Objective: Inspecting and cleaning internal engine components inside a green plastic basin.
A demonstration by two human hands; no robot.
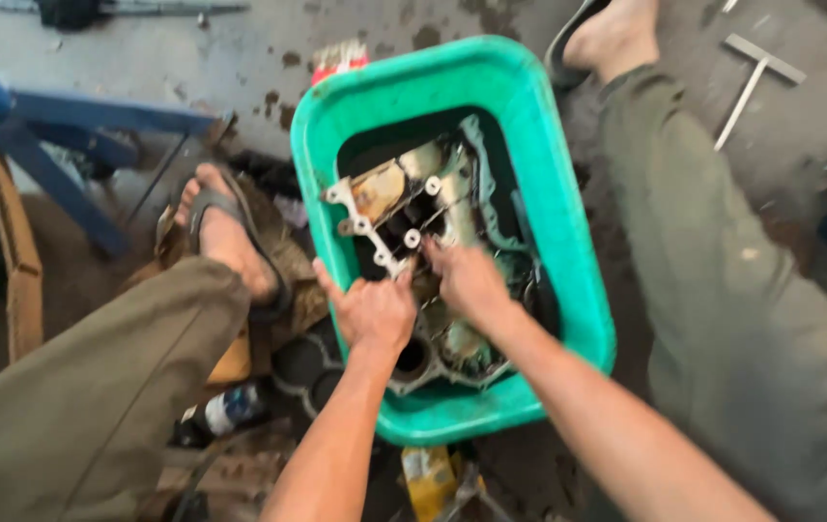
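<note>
The grimy grey metal engine casing (pixel 423 222) lies inside the green rectangular plastic tub (pixel 568 222) on the concrete floor (pixel 240 48). Left hand (pixel 372 309) fingers curl around its near-left edge. Right hand (pixel 469 280) rests on its middle; finger state indeterminable.

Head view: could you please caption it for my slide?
Both hands, left and right, grip a metal engine casing in a green plastic tub.

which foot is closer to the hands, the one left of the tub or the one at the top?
The sandalled foot left of the green tub. It lies just beside the left hand; the other foot is beyond the tub's far end.
</note>
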